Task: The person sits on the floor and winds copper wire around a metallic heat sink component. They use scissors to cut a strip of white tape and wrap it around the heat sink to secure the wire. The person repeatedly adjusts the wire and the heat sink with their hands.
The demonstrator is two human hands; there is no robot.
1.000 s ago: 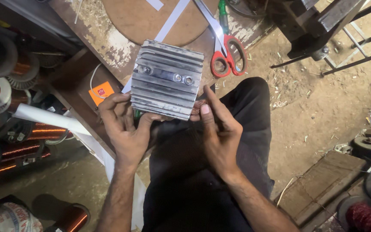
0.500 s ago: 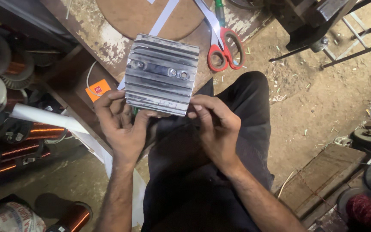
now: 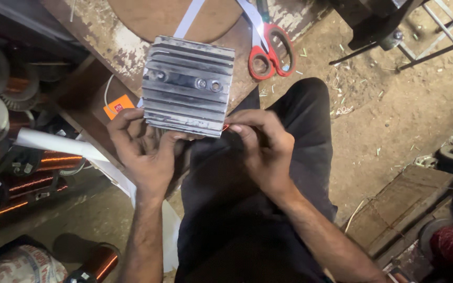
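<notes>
Setting: dusty workshop floor of packed earth [image 3: 394, 105], with a worn wooden bench [image 3: 111, 47] at upper left and a dark-trousered lap [image 3: 247, 209] below.
Work piece: grey finned aluminium block with ribbed face and three bolt holes [image 3: 187, 86], propped tilted between bench edge and lap, fins running across.
Left hand [image 3: 145, 149]: cupped under the block's lower left corner, fingers curled up against the underside, thumb along the near edge; holding the block's weight.
Right hand [image 3: 266, 149]: at the lower right corner, fingertips [image 3: 237, 127] pinched narrow on something small and reddish just beside the block's edge; too small to tell what.
Grip advice: best kept low and firm with the left, so the block does not rock while the right works at the corner.
Pinch advice: small, close movements at the edge likely safest; fin ends look sharp.
Risk: block could slide off the lap toward the floor if the left loosens.
Nearby on bench: red-handled scissors [image 3: 268, 52], a round brown board [image 3: 179, 15], white paper strips [image 3: 190, 13], a small orange tag [image 3: 116, 106].
Left shelf: spools of copper wire [image 3: 53, 160].
</notes>
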